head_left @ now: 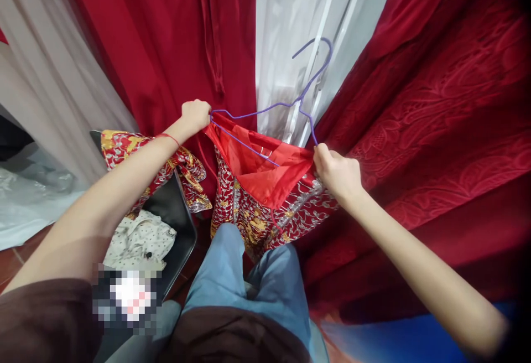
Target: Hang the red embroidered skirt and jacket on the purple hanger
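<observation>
A purple wire clothes hanger [271,108] tilts in front of me, its hook free and pointing up. Its lower part sits inside the open top of a red garment [254,216] with gold and silver patterning and a bright red lining. My left hand [196,116] is closed at the hanger's left end, gripping the garment's edge there. At the other end, my right hand [338,171] pinches the opposite edge against the hanger. Between my hands the top edge is stretched, and the patterned cloth hangs down to my knees. Fingers partly hide both hanger ends.
On a black chair [188,230] at my left lie another red and gold patterned cloth [124,144] and a white dotted cloth [143,238]. Deep red drapes [166,36] and a white curtain [282,25] hang ahead; embossed red fabric [448,147] fills the right. Clear plastic [35,191] lies far left.
</observation>
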Demonstrator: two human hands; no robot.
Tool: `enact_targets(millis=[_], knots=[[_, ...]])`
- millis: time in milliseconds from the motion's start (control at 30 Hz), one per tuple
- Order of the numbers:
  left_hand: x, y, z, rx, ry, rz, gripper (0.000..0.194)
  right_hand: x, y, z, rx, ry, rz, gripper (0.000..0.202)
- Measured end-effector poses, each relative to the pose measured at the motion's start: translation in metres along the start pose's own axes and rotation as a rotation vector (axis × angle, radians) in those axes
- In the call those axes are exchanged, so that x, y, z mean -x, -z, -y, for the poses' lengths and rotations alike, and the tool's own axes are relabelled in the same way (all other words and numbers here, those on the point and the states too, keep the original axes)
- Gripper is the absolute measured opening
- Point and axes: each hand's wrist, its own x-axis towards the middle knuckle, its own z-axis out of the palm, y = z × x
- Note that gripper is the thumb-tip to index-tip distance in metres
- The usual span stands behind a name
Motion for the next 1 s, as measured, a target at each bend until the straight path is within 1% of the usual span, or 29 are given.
enact_targets(millis=[67,133,233,300,367,400,433,533,567,633,667,700,767,833,867,933,1000], knots=[[-0.002,0.000,-0.017,-0.041,-0.072,-0.087,0.013,0.000,0.003,0.001,-0.001,-0.006,0.032,0.039],[-0.005,0.002,-0.037,-0.010,-0.128,-0.139,0.016,0.000,0.007,0.001,0.008,-0.017,0.064,0.040],[-0.008,0.013,-0.061,0.087,-0.164,-0.161,0.014,0.003,0.012,-0.003,0.024,-0.035,0.079,0.040],[-0.008,0.022,-0.066,0.171,-0.147,-0.136,0.014,0.004,0.013,-0.007,0.032,-0.047,0.069,0.040],[-0.006,0.028,-0.062,0.299,-0.106,-0.077,0.007,0.004,0.011,-0.012,0.038,-0.054,0.054,0.041],[-0.004,0.028,-0.056,0.390,-0.091,-0.044,0.002,0.003,0.010,-0.014,0.041,-0.053,0.049,0.042],[-0.002,0.027,-0.049,0.494,-0.085,-0.014,0.003,0.002,0.009,-0.016,0.043,-0.049,0.049,0.042],[0.006,0.012,-0.024,0.795,-0.128,0.088,0.007,-0.003,0.003,-0.017,0.057,-0.045,0.061,0.045],[0.010,0.006,-0.017,0.880,-0.143,0.141,0.006,-0.004,0.001,-0.017,0.060,-0.047,0.064,0.047],[0.016,-0.006,-0.007,1.024,-0.134,0.244,0.010,-0.006,-0.004,-0.019,0.056,-0.052,0.056,0.049],[0.019,-0.011,-0.005,1.073,-0.127,0.273,0.013,-0.006,-0.008,-0.022,0.045,-0.053,0.040,0.049],[0.022,-0.015,-0.004,1.097,-0.133,0.280,0.017,-0.006,-0.011,-0.025,0.025,-0.045,0.016,0.048],[0.025,-0.020,-0.007,1.072,-0.207,0.242,0.023,-0.003,-0.018,-0.036,-0.037,0.020,-0.049,0.046],[0.027,-0.023,-0.012,1.011,-0.299,0.187,0.025,0.002,-0.025,-0.048,-0.106,0.164,-0.097,0.047],[0.027,-0.023,-0.014,0.994,-0.312,0.165,0.025,0.006,-0.028,-0.054,-0.129,0.247,-0.101,0.049],[0.029,-0.026,-0.018,1.001,-0.245,0.118,0.026,0.014,-0.033,-0.062,-0.130,0.355,-0.075,0.054],[0.031,-0.029,-0.021,1.034,-0.127,0.073,0.029,0.023,-0.036,-0.061,-0.089,0.337,-0.044,0.060]])
